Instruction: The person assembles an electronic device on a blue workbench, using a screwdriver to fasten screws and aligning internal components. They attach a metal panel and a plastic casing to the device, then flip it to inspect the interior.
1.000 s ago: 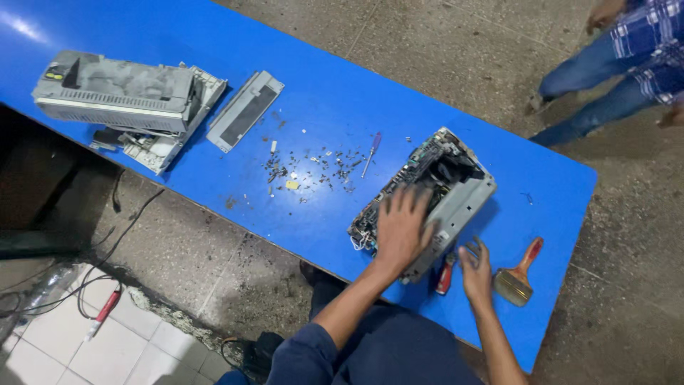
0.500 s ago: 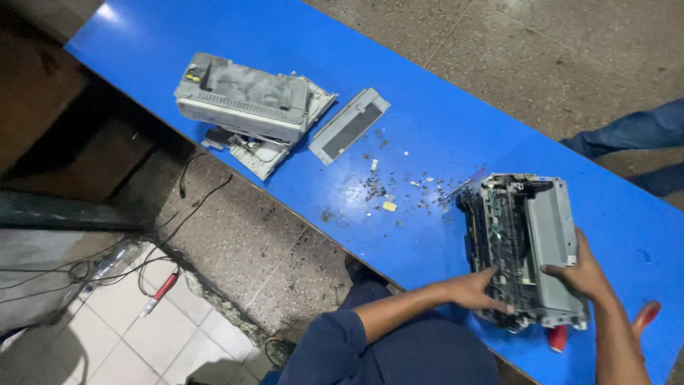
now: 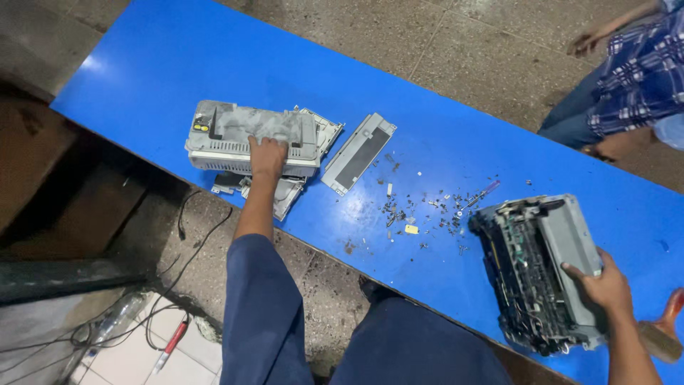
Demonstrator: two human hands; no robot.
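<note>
On a long blue table, my left hand rests on top of a dusty grey machine casing that lies on other grey panels at the table's near edge. My right hand grips the grey side of a stripped machine chassis, with exposed wiring and metal parts, standing at the right end of the table. Between the two lies a scatter of small screws and debris. A flat grey panel lies beside the casing.
A paintbrush with a reddish handle lies at the far right edge. Another person in a checked shirt and jeans stands beyond the table, top right. Cables and a red-handled tool lie on the floor below left.
My left hand has left the chassis and reached far left onto the grey casing. My right hand stays on the chassis. The view has swung so another person shows at top right.
</note>
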